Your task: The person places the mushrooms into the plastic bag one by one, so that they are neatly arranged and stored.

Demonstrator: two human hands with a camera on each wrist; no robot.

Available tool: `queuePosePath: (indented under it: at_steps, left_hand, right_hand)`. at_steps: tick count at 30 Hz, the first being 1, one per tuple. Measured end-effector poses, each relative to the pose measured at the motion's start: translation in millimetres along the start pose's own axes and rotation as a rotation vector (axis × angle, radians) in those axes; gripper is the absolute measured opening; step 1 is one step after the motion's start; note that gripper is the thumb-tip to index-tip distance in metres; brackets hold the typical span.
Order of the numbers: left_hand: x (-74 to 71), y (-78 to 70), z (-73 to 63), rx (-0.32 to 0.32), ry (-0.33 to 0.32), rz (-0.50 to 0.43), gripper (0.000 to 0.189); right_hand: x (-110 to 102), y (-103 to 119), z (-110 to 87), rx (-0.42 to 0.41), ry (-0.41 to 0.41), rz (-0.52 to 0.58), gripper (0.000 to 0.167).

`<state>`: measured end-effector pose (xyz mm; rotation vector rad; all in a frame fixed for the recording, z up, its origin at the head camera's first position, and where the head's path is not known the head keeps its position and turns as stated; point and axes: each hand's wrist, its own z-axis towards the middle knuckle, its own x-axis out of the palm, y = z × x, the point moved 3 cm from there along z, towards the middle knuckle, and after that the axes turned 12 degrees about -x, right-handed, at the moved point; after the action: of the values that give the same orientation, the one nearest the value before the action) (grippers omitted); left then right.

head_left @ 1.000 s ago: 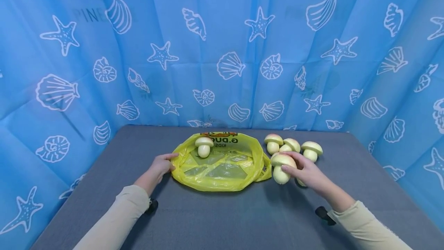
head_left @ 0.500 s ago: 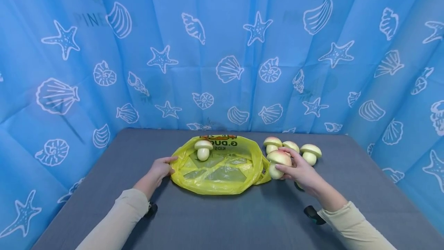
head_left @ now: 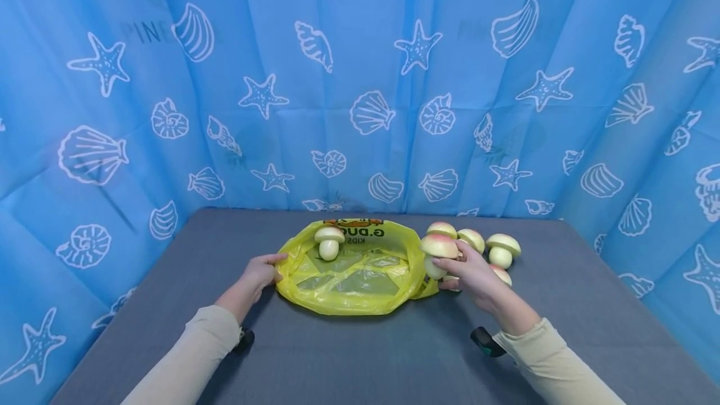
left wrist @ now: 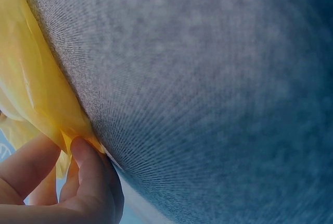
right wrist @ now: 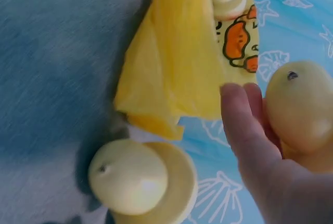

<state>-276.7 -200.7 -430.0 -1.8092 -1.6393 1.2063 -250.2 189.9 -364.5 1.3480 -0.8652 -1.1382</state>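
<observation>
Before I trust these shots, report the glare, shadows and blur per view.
Head view: glossy highlights on the yellow bag, a soft shadow on the gray table near the right hand; left wrist view: the table's weave clearer beside the bag, blurred and darker toward the right edge; right wrist view: dim, the table out of focus.

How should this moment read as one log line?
left hand: pinches yellow bag | right hand: holds mushroom near bag | in bag: another mushroom | right of bag: more mushrooms

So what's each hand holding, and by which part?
Left hand pinches the bag by its left side; right hand holds a mushroom near where cap meets stem.
</observation>
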Motion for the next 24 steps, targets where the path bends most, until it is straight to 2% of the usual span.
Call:
queuePosePath:
  at_steps: [8, 16, 21, 24]
  left_hand:
    - [1.1, -1.2, -0.2, -0.017, -0.015, -0.002, 0.060]
    - [3.0, -0.7, 0.6, -0.004, -0.015, -0.011, 0.060]
    - [1.6, -1.1, 0.0, 0.017, -0.007, 0.003, 0.060]
    - [1.1, -1.1, -0.8, 0.024, -0.009, 0.008, 0.061]
  right_hand:
    - [10.6, 3.4, 8.6, 0.055, 0.018, -0.005, 0.066]
    - [20.6, 4.7, 13.4, 0.099, -0.014, 0.060, 0.059]
    - [26.1, 6.7, 17.2, 0.116, -0.009, 0.084, 0.064]
    - [28.9, 9.0, 20.5, 0.126, 0.003, 0.091, 0.059]
